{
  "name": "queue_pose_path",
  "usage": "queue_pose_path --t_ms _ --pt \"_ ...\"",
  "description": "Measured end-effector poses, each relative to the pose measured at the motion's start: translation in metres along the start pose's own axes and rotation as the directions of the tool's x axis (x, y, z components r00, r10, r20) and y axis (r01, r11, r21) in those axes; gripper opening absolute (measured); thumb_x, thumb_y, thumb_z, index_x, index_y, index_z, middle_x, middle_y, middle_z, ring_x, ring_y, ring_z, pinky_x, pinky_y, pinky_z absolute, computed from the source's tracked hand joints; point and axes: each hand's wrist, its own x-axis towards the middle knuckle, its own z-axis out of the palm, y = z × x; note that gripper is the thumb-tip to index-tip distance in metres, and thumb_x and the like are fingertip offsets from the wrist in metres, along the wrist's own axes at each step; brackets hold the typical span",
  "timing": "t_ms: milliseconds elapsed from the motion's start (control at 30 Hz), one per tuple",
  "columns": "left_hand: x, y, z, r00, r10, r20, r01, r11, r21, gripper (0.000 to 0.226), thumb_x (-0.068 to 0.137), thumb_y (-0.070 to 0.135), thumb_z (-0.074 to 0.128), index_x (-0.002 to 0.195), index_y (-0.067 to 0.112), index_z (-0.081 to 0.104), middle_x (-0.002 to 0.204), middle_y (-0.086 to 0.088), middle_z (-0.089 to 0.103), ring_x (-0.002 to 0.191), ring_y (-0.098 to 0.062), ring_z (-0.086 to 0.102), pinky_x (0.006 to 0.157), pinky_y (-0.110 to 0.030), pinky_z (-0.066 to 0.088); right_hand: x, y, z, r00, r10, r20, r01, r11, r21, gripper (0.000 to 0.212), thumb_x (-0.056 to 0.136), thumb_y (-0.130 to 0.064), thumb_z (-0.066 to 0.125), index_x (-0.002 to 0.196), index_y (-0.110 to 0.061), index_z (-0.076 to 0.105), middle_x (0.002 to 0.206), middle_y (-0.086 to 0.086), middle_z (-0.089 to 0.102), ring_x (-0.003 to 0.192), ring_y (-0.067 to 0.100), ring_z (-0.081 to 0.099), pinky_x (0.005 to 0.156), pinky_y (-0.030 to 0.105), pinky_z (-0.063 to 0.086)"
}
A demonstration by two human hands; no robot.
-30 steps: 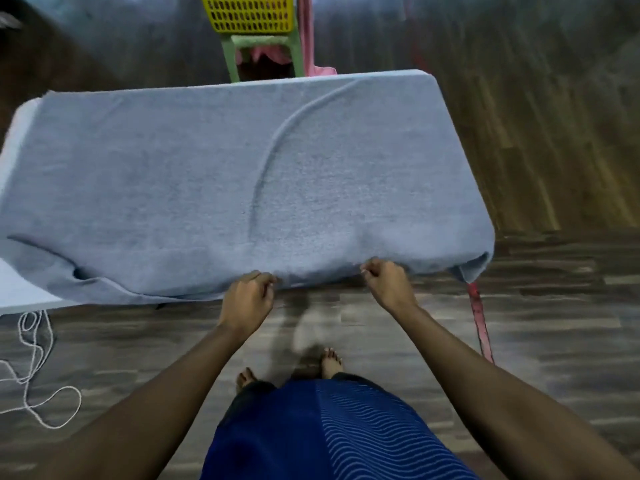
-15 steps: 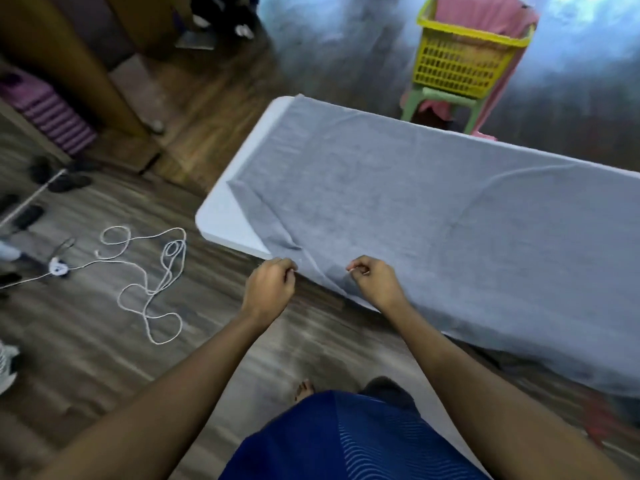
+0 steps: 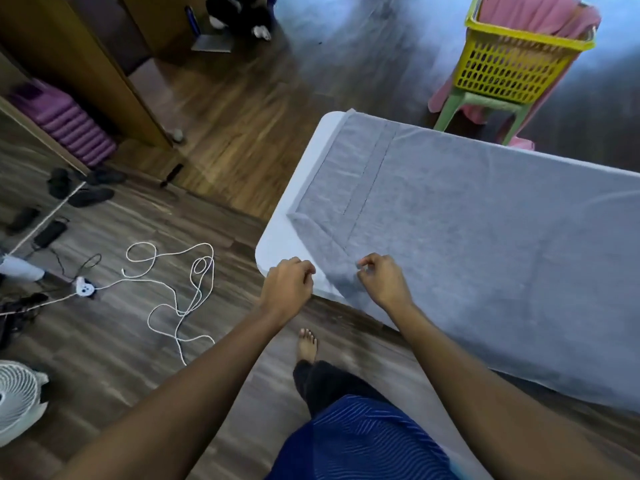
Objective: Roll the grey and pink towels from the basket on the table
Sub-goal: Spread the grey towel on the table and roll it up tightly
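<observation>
Wood-plank floor (image 3: 242, 140), dim room; white desk (image 3: 277, 247) runs off to the right with the grey towel (image 3: 485, 254) spread flat over nearly all of it, near long edge hanging over the desk side. Towel's near-left corner lies turned in on a diagonal. Left hand (image 3: 287, 287) sits at the desk corner just beside that diagonal edge, fingers (image 3: 306, 271) curled; cannot tell whether any cloth is in them. Right hand (image 3: 384, 284) is over the folded corner, thumb and forefinger drawn together; grip on cloth not confirmed. Pink towel (image 3: 533, 12) waits in the yellow basket (image 3: 512, 67) on a green stool (image 3: 481, 105) behind the desk. Rolling not yet begun, by my reading. Risks: a skewed first turn from the slanted corner would give a cone-shaped roll; a hard tug could drag the overhanging edge floorward; loose white cord (image 3: 180, 292) lies near the bare foot (image 3: 307, 344), a trip hazard.
</observation>
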Motion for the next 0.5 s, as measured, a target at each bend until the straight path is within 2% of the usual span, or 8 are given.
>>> queue_pose_path --t_ms 100,167,333,433,500 --pt "0.038 -0.016 -0.002 0.994 0.077 0.079 -0.082 0.995 0.064 0.024 0.091 0.015 0.053 0.110 0.017 0.068 0.108 -0.003 0.064 0.102 -0.025 0.055 0.082 -0.037 0.041 0.015 -0.006 0.017 0.990 0.112 0.091 -0.103 0.990 -0.099 0.038 0.087 -0.038 0.066 0.119 -0.019 0.057 0.120 0.007 0.051 0.104 0.028 0.057 0.089 0.037 0.049" --pt "0.061 -0.023 -0.004 0.983 0.129 0.128 -0.142 0.985 0.099 0.027 0.090 0.014 0.054 0.115 0.017 0.064 0.118 -0.004 0.060 0.108 -0.026 0.051 0.085 -0.037 0.040 0.018 -0.009 0.028 0.974 0.195 0.115 -0.182 0.977 -0.113 0.048 0.085 -0.039 0.069 0.124 -0.016 0.054 0.122 0.008 0.054 0.107 0.029 0.057 0.090 0.037 0.048" --pt "0.112 -0.044 -0.004 0.911 0.266 0.316 -0.324 0.935 0.146 0.053 0.086 0.013 0.060 0.136 0.015 0.044 0.143 -0.007 0.043 0.132 -0.026 0.036 0.107 -0.039 0.032 0.014 -0.018 0.052 0.942 0.335 0.001 -0.332 0.932 0.145 0.050 0.080 -0.015 0.068 0.127 -0.014 0.051 0.122 0.010 0.061 0.108 0.029 0.059 0.081 0.030 0.044" --pt "0.130 -0.058 0.002 0.836 0.342 0.429 -0.441 0.885 0.153 0.071 0.086 0.023 0.063 0.148 0.019 0.029 0.154 -0.006 0.029 0.141 -0.027 0.024 0.116 -0.044 0.019 0.005 -0.027 0.063 0.934 0.358 -0.002 -0.350 0.913 0.207 0.050 0.079 -0.010 0.069 0.126 -0.011 0.052 0.117 0.007 0.063 0.107 0.027 0.060 0.077 0.025 0.040" --pt "0.141 -0.066 0.006 0.772 0.378 0.512 -0.509 0.850 0.139 0.079 0.086 0.029 0.063 0.151 0.022 0.021 0.156 -0.005 0.025 0.143 -0.027 0.020 0.118 -0.045 0.010 -0.002 -0.034 0.071 0.926 0.377 -0.011 -0.360 0.892 0.272 0.044 0.080 -0.009 0.070 0.122 -0.009 0.058 0.110 0.007 0.067 0.103 0.025 0.063 0.081 0.029 0.046"
